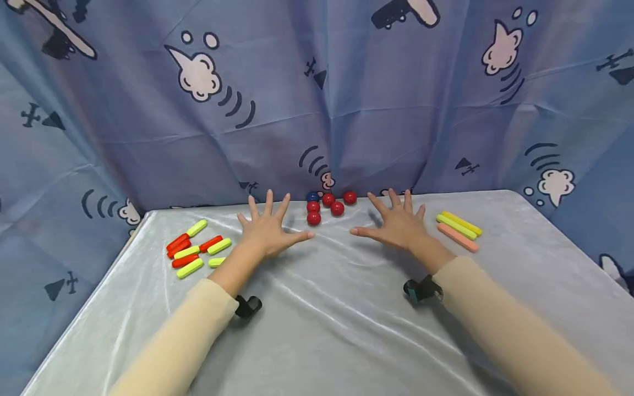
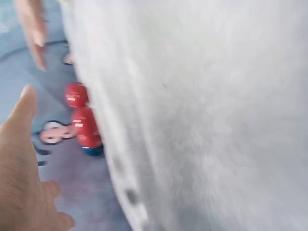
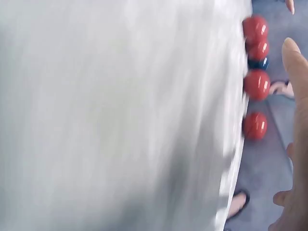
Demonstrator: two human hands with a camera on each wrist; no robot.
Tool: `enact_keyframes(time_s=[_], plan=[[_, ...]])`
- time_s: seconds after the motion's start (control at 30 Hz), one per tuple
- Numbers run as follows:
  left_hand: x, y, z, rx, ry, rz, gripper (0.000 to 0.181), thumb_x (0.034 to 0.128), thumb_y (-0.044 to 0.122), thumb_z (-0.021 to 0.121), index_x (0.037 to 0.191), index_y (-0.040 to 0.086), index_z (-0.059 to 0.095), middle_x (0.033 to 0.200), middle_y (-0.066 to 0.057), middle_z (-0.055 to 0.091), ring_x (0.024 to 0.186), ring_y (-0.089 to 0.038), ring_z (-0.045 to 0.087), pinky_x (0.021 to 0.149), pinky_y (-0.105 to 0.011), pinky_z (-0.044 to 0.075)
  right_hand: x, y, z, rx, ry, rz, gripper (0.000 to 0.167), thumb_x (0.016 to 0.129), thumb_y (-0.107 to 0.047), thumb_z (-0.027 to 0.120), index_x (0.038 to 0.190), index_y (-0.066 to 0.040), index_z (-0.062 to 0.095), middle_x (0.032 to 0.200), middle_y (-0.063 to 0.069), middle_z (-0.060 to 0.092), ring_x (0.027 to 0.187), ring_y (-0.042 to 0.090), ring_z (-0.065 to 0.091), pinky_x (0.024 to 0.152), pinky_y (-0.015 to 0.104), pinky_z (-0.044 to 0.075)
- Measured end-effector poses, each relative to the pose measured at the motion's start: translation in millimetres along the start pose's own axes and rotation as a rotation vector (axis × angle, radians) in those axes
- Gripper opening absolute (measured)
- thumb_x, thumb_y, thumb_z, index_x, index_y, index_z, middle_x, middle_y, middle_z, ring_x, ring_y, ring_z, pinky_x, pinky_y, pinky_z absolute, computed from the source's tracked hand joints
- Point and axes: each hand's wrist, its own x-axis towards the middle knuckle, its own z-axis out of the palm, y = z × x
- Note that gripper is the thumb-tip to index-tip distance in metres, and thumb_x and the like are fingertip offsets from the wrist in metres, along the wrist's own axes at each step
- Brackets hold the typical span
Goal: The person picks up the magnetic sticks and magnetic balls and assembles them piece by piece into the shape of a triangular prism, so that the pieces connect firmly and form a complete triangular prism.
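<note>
My left hand (image 1: 263,234) has its fingers spread and holds nothing. To its right, at the table's back edge, are several glossy red balls (image 1: 313,218) and one blue ball (image 1: 312,197). On the other side of the balls, my right hand (image 1: 398,226) also spreads its fingers with nothing in them. Both hands appear raised over the cloth, thumbs pointing toward each other. Left of my left hand lie several short red sticks (image 1: 185,260) and yellow-green sticks (image 1: 190,268); my forearm partly covers one. The wrist views show the red balls beside each thumb, somewhat blurred.
A pale, shiny, wrinkled cloth (image 1: 317,330) covers the table. Beyond my right hand lie two longer yellowish sticks (image 1: 457,226) and a salmon-pink stick (image 1: 458,237). A blue patterned curtain (image 1: 277,110) hangs right behind the back edge.
</note>
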Motion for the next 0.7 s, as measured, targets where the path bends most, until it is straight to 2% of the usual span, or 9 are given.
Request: enact_keyframes(time_s=[0.13,0.2,0.27,0.37,0.43,0.53,0.7], plan=[[-29.6,-17.9,-13.1,-0.030,0.063,0.047,0.096,0.0900,0.079,0.044,0.164,0.026,0.014,0.171,-0.016,0.006,0.156,-0.050,-0.002,0.120,-0.074,0.007,5.7,-25.5,6.4,0.092,0.029,-0.074,0.104,0.081,-0.083,0.055,0.162,-0.026,0.022,0.168,0.026,0.012,0.153,0.057,0.003,0.113,0.083,0.009],[-45.7,-31.0,-18.6,-0.049,0.108,0.078,0.082,0.0983,0.066,0.045,0.162,0.019,0.024,0.169,-0.019,0.019,0.156,-0.049,0.010,0.121,-0.072,0.012,9.6,-39.1,9.6,0.162,0.052,-0.104,0.102,0.083,-0.076,0.060,0.162,-0.024,0.023,0.166,0.026,0.018,0.152,0.056,0.010,0.115,0.079,0.014],[-60.1,-48.2,-22.4,-0.085,0.183,0.120,0.062,0.1044,0.045,0.048,0.155,0.011,0.039,0.161,-0.021,0.036,0.152,-0.046,0.025,0.121,-0.069,0.019,16.3,-55.3,12.4,0.261,0.081,-0.140,0.102,0.084,-0.070,0.065,0.163,-0.021,0.022,0.164,0.026,0.023,0.151,0.054,0.019,0.117,0.074,0.021],[-76.8,-71.8,-25.9,-0.117,0.292,0.182,0.039,0.1044,0.019,0.049,0.139,0.005,0.058,0.145,-0.020,0.056,0.140,-0.041,0.048,0.118,-0.061,0.034,25.2,-74.8,16.5,0.408,0.137,-0.197,0.101,0.085,-0.060,0.073,0.162,-0.018,0.023,0.161,0.025,0.030,0.147,0.047,0.033,0.117,0.067,0.032],[-85.2,-85.0,-26.5,-0.137,0.336,0.194,0.032,0.1010,0.011,0.052,0.129,0.005,0.066,0.135,-0.015,0.063,0.131,-0.036,0.056,0.112,-0.056,0.042,30.5,-85.2,19.8,0.481,0.173,-0.231,0.098,0.084,-0.054,0.076,0.160,-0.015,0.029,0.159,0.023,0.034,0.144,0.042,0.040,0.115,0.064,0.037],[-93.5,-99.7,-24.2,-0.154,0.337,0.189,0.028,0.0976,0.010,0.059,0.123,0.006,0.069,0.127,-0.011,0.068,0.123,-0.031,0.062,0.104,-0.051,0.050,36.8,-96.4,27.9,0.523,0.250,-0.245,0.087,0.085,-0.045,0.079,0.154,-0.011,0.040,0.151,0.023,0.044,0.135,0.040,0.047,0.111,0.062,0.041],[-97.3,-112.3,-16.0,-0.138,0.290,0.220,0.026,0.0932,0.005,0.066,0.119,0.006,0.072,0.121,-0.008,0.072,0.115,-0.028,0.067,0.098,-0.048,0.054,41.0,-106.1,47.9,0.543,0.406,-0.177,0.064,0.084,-0.033,0.081,0.139,-0.008,0.060,0.132,0.021,0.059,0.120,0.040,0.054,0.101,0.056,0.045]])
